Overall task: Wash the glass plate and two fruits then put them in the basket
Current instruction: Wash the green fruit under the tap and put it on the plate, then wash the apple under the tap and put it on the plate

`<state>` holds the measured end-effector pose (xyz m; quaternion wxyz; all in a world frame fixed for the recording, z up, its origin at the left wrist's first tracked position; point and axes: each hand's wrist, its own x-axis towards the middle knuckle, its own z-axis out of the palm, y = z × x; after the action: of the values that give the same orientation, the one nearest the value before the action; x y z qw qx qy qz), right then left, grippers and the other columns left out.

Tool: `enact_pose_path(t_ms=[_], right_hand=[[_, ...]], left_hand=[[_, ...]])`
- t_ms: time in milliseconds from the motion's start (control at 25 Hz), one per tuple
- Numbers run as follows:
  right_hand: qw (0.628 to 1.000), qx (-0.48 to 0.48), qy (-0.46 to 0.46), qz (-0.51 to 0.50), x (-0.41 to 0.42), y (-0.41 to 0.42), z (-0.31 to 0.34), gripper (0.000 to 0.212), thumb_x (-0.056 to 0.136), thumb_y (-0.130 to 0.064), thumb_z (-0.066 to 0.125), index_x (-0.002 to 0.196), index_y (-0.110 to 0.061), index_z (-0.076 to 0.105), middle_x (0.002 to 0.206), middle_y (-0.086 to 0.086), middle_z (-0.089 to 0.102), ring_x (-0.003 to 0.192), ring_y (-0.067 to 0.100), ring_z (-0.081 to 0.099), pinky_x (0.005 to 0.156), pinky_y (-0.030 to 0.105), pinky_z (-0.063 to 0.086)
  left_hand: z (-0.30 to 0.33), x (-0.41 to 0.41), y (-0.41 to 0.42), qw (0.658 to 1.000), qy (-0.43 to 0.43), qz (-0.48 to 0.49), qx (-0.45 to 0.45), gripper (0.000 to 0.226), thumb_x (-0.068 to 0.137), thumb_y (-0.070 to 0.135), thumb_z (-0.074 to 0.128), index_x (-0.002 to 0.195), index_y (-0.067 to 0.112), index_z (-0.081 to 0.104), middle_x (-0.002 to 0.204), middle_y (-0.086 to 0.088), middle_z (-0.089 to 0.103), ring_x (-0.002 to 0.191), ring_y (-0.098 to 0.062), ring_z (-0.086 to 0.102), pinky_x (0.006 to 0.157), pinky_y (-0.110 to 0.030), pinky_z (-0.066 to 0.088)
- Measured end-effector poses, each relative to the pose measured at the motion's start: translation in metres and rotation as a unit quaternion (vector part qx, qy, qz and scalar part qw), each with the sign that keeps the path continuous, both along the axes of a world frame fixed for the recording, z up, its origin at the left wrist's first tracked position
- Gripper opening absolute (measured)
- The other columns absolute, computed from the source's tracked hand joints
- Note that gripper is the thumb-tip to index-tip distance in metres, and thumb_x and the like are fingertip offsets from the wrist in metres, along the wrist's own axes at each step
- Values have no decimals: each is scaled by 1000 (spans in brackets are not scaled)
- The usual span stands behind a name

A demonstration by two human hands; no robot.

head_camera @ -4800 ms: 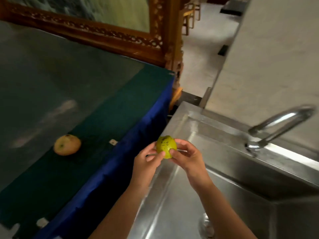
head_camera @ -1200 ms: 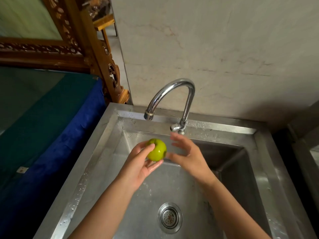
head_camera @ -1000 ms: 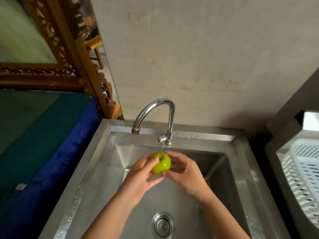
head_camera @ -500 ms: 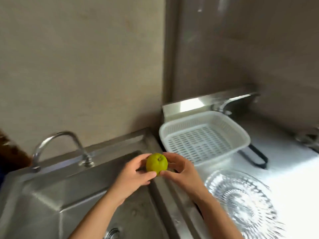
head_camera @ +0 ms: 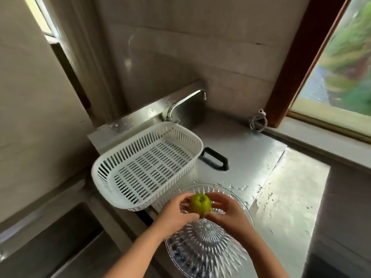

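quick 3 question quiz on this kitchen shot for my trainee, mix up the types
1. True or false: the white basket already holds a fruit.
2. What sits under the green fruit? A) glass plate B) sink C) basket
3. How many hands hold the fruit?

Key
1. False, it is empty.
2. A, the glass plate on the steel counter.
3. Two: left hand and right hand.

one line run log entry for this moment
hands: left hand and right hand hold green fruit | over: glass plate | white basket: empty | next: likely basket
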<state>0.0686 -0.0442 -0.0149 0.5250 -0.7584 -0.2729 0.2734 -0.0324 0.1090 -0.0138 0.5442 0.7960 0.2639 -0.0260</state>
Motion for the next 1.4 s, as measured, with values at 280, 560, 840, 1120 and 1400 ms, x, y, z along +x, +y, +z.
enact_pose_path(t_ms=[280, 560, 840, 1120, 1400], right_hand=[[999, -31, 30, 6, 9, -6, -39, 51, 65, -9, 78, 100, -40, 57, 107, -14, 64, 101, 8, 62, 87, 26, 54], [998, -32, 52, 22, 10, -7, -45, 52, 67, -11, 79, 111, -27, 58, 111, -12, 63, 103, 5, 61, 76, 16, 52], [998, -28, 46, 27, 8, -11, -27, 51, 69, -9, 77, 114, -25, 57, 112, -8, 62, 100, 0, 60, 67, 10, 52], [997, 36, 0, 69, -11, 22, 32, 47, 71, -3, 75, 108, -28, 61, 115, -6, 63, 102, 9, 63, 70, 16, 55], [953, 30, -31, 301, -145, 152, 58, 39, 73, 0, 72, 105, -20, 61, 109, 1, 67, 90, 14, 67, 80, 24, 54]], left_hand=[[-34, 14, -9, 1000, 23, -4, -15, 59, 73, 15, 73, 126, 25, 51, 126, 3, 57, 106, -7, 56, 89, -19, 47], [-36, 9, -10, 999, 30, 7, -33, 61, 72, 15, 73, 127, 28, 49, 130, 2, 54, 111, -9, 53, 92, -22, 44], [-15, -2, -10, 995, 54, 39, -76, 61, 76, 9, 70, 130, 25, 47, 137, -2, 50, 108, -12, 56, 82, -28, 56], [40, -53, 6, 987, -4, 134, -88, 50, 82, 14, 64, 128, 23, 47, 127, -1, 56, 111, -14, 57, 86, -26, 50], [67, -228, 47, 929, -59, 363, -38, 41, 87, 5, 56, 127, 10, 50, 124, -13, 60, 94, -17, 57, 67, -11, 43]])
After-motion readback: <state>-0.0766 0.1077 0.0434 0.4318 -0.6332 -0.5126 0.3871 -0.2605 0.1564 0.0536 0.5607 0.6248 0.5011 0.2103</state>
